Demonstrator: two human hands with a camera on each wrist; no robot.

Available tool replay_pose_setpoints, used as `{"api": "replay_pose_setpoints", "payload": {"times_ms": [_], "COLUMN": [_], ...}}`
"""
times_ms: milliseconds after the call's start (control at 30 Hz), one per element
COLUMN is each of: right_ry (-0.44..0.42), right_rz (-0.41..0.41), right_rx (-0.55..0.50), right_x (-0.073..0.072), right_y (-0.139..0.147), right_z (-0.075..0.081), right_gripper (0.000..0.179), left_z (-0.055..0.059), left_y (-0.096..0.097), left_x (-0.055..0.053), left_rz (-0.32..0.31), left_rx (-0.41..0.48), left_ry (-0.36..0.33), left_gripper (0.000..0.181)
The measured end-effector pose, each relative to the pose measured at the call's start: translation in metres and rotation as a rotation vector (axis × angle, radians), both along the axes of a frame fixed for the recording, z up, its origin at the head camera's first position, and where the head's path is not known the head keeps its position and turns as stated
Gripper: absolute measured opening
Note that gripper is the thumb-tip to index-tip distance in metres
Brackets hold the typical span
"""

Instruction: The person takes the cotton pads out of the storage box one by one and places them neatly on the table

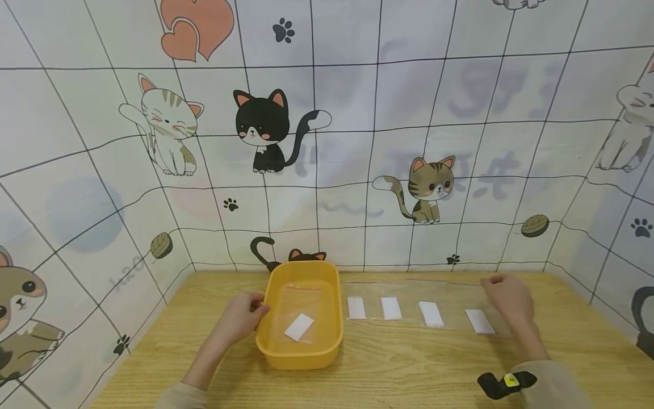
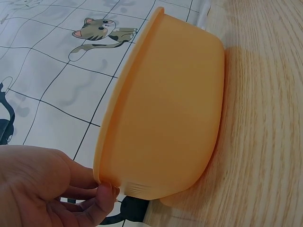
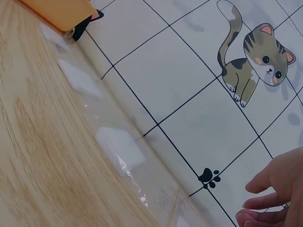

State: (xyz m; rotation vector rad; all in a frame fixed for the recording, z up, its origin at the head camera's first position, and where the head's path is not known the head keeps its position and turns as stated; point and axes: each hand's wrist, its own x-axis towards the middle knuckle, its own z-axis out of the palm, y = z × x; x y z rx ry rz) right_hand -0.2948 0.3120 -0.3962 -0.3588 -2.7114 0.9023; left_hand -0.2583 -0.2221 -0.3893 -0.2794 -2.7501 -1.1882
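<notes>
In the head view, my left hand (image 1: 240, 316) pinches the left rim of a yellow plastic basin (image 1: 301, 361). The left wrist view shows thumb and fingers at the rim's end, with the basin's outer side (image 2: 165, 104) facing the camera. Inside the basin lies a clear zip bag with a white rectangular piece (image 1: 299, 327). Right of the basin, several clear bags lie in a row, each with a white piece (image 1: 431, 313). My right hand (image 1: 510, 298) is by the top corner of the rightmost bag. Its fingers (image 3: 258, 201) look loosely bent, with nothing visible held.
A wooden table (image 1: 409, 369) carries everything. Behind and at both sides stands a white gridded sheet with cartoon cats (image 1: 263, 130). A black strap with a yellow label (image 1: 511, 380) is on the right sleeve.
</notes>
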Motion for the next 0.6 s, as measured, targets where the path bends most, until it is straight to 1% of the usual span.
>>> {"api": "replay_pose_setpoints", "payload": {"times_ms": [367, 500, 600], "right_ry": [0.041, 0.05, 0.04], "right_rz": [0.087, 0.107, 0.11], "right_rx": [0.022, 0.01, -0.029], "right_x": [-0.001, 0.0, 0.001], "right_y": [-0.023, -0.031, -0.036], "right_z": [0.004, 0.008, 0.014], "right_gripper": [0.045, 0.047, 0.049], "left_z": [0.0, 0.0, -0.001], "left_y": [0.0, 0.0, 0.0], "left_x": [-0.001, -0.001, -0.002], "left_rz": [-0.001, 0.001, 0.002], "left_rx": [0.001, 0.004, 0.009], "left_ry": [0.0, 0.001, 0.003], "left_gripper": [0.006, 0.007, 0.007]}}
